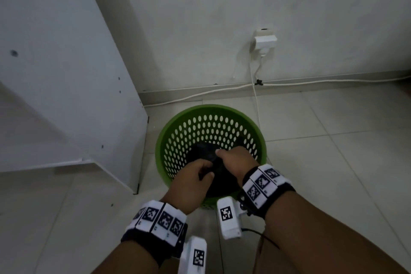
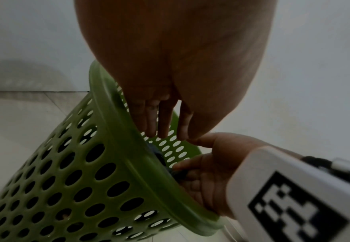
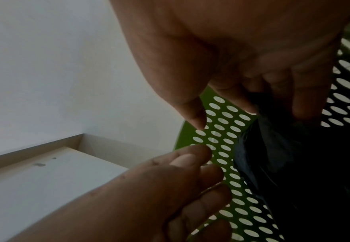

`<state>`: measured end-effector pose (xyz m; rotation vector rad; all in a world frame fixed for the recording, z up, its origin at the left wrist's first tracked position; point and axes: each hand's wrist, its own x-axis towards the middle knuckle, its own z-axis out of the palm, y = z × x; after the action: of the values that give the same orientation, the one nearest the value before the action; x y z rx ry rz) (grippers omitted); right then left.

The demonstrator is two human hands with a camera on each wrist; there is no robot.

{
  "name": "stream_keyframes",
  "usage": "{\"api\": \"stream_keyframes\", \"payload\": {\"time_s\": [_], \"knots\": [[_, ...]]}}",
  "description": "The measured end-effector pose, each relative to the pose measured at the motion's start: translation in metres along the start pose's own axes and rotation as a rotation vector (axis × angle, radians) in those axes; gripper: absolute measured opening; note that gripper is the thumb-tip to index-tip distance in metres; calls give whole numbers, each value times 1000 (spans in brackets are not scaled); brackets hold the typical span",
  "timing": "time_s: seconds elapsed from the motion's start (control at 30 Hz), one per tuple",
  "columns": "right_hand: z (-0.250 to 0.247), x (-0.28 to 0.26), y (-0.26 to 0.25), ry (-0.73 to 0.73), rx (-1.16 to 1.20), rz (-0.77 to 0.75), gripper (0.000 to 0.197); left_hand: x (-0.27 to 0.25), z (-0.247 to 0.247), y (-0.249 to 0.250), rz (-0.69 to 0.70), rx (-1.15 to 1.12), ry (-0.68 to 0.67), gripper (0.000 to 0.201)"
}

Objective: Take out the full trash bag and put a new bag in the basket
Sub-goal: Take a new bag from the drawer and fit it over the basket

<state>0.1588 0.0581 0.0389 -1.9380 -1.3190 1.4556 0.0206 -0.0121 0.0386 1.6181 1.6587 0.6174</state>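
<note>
A green perforated basket (image 1: pixel 211 108) stands on the tiled floor with a black trash bag (image 1: pixel 204 151) lying low inside it. Both hands reach in over the near rim. My right hand (image 1: pixel 231 160) grips a bunched part of the bag (image 3: pixel 283 155) between curled fingers (image 3: pixel 242 104). Just to its left, my left hand (image 1: pixel 200 171) has thumb and fingertips drawn together on a dark fold of the bag. In the left wrist view the left hand (image 2: pixel 187 138) points down into the basket (image 2: pixel 128 155), above the right hand (image 2: pixel 201 172). The bag's contents are hidden.
A white cabinet panel (image 1: pixel 66 73) stands close on the basket's left. On the wall behind is a socket with a white adapter (image 1: pixel 264 40), and a white cable (image 1: pixel 222 91) runs along the baseboard. Tiled floor (image 1: pixel 333 162) lies to the right.
</note>
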Motion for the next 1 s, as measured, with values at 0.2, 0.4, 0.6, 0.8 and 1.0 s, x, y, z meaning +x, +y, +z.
{"api": "stream_keyframes", "payload": {"time_s": [0.2, 0.4, 0.6, 0.8, 1.0], "knots": [[-2, -35, -14, -19, 104, -348, 29, 4, -3, 7, 57, -114, 3, 41], [-3, -36, -22, 54, 319, -448, 31, 30, -17, 17, 50, -208, 298, 13], [2, -27, -26, 107, 493, -450, 41, 40, -40, 23, 70, -420, 312, 5], [1, -26, -32, 161, 407, -544, 11, 51, -51, 24, -65, -683, 309, 12], [-38, -9, -35, 142, 647, -381, 13, 52, -85, 15, 31, -672, 295, 21]]}}
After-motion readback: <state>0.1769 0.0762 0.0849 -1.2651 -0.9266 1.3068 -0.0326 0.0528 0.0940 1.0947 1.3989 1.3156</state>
